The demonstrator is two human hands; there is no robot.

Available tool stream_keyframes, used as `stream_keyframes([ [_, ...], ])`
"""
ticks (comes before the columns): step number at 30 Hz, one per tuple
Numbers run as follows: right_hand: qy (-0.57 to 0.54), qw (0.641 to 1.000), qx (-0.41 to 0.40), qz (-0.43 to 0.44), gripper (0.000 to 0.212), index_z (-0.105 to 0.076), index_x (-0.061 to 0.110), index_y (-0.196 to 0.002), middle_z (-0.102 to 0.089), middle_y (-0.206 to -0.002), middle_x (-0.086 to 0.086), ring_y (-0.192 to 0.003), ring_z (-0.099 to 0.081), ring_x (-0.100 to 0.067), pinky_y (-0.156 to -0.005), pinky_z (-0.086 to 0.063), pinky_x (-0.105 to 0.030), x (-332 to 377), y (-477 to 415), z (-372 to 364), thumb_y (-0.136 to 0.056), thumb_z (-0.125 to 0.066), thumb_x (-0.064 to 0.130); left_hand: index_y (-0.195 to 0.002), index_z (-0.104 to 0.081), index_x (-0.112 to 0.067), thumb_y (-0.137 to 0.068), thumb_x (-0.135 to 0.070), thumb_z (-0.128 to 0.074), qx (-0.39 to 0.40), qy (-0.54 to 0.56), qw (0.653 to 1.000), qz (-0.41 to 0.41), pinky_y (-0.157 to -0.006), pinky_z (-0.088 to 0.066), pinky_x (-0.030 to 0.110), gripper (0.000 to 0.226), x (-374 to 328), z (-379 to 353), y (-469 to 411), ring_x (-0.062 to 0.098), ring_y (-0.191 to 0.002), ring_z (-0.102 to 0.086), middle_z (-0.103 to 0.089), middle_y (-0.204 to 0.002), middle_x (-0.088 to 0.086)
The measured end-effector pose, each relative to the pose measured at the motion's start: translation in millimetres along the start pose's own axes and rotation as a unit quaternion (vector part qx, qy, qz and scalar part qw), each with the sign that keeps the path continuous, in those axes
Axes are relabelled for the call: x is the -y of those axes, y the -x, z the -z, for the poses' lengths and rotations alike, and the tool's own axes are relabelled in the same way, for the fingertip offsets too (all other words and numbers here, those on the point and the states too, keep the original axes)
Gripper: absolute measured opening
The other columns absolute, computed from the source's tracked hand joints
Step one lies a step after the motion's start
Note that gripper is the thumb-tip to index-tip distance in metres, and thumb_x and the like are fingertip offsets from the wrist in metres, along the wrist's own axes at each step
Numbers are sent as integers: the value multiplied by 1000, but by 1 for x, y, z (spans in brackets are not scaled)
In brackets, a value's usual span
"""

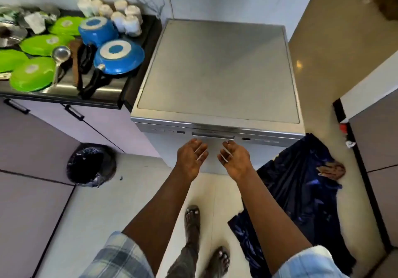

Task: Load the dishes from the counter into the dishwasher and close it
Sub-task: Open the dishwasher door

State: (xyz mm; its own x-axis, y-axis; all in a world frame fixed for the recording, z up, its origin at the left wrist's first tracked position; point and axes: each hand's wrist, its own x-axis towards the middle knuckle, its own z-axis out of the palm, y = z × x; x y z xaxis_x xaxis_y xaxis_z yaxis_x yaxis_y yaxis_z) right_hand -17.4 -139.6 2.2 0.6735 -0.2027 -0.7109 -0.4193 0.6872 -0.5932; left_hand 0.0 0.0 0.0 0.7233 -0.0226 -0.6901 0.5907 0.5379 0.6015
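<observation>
Both the left hand point(191, 159) and the right hand point(235, 159) are loose, palms up, holding nothing, just under the long grey handle point(213, 136) of the silver dishwasher point(217, 73), likely to hook in and pull; the tips may touch it. The handle runs left to right, and the shut door faces near. The green plates point(32, 73) and blue pans point(118, 56) wait on the dark counter point(133, 79), far left.

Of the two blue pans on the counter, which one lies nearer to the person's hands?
The wider, flatter blue pan, with its black handle pointing forward; the deeper blue pot sits behind it, farther away.
</observation>
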Motion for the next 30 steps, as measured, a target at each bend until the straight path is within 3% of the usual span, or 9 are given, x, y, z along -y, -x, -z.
stream_keyframes([
  [4, -43, 999, -26, -16, 16, -65, 9, -105, -64, -98, -7, -74, -56, -19, -90, -55, -40, 2, -49, -13, -98, -53, 4, -117, -67, -6, -102, -3, -52, 0, 19, 999, 30, -88, -59, 38, 22, -6, -19, -65, 22, -95, -72, -73, -106, 13],
  [7, -91, 995, -27, -34, 20, -57, 12, -77, -56, -75, -5, -65, -54, -17, -85, -55, -38, 0, -67, -22, -91, -48, -1, -97, -64, -6, -93, 3, -45, -3, 57, 996, 66, -80, -57, 37, 21, -2, -22, -87, 19, -78, -74, -71, -88, 11],
  [10, -128, 991, -26, -43, 21, -54, 15, -71, -55, -70, -1, -63, -54, -16, -81, -51, -35, -5, -76, -29, -87, -49, 2, -87, -60, -9, -87, 0, -45, 8, 79, 993, 83, -80, -55, 35, 18, 3, -18, -93, 19, -72, -69, -65, -79, 10],
  [14, -163, 986, -12, -37, 16, -55, 14, -75, -54, -71, -1, -66, -52, -17, -76, -47, -31, -12, -81, -29, -88, -51, 6, -81, -64, -10, -90, -4, -45, 39, 73, 994, 76, -81, -53, 34, 21, -1, -16, -100, 21, -71, -63, -64, -73, 9],
  [19, -154, 988, 18, 3, 12, -59, 14, -84, -57, -79, -5, -73, -54, -19, -78, -46, -32, -11, -77, -35, -89, -49, 8, -88, -61, -5, -88, 1, -33, 60, 41, 996, 58, -77, -53, 33, 28, -5, -23, -96, 25, -75, -63, -63, -81, 13],
  [24, -137, 990, 26, -5, 6, -58, 13, -90, -54, -79, -5, -70, -50, -17, -77, -46, -32, -13, -73, -28, -90, -52, 15, -90, -62, -5, -91, -6, -37, 55, 32, 997, 53, -75, -54, 33, 26, 0, -21, -87, 24, -75, -63, -65, -81, 14],
  [27, -134, 990, 12, -44, 23, -58, 8, -112, -60, -90, -10, -78, -56, -20, -76, -48, -30, -44, -54, -14, -93, -55, 19, -94, -60, -3, -91, -10, -38, 14, 46, 996, 77, -73, -51, 33, 23, 31, 0, -64, 26, -76, -59, -61, -83, 15],
  [30, -126, 990, 4, -63, 32, -59, 6, -122, -63, -88, -7, -66, -54, -12, -67, -52, -26, -75, -34, 10, -95, -58, 22, -113, -58, 1, -89, -9, -39, 5, 56, 995, 80, -75, -51, 34, 32, 58, 27, -43, 28, -83, -62, -63, -93, 17],
])
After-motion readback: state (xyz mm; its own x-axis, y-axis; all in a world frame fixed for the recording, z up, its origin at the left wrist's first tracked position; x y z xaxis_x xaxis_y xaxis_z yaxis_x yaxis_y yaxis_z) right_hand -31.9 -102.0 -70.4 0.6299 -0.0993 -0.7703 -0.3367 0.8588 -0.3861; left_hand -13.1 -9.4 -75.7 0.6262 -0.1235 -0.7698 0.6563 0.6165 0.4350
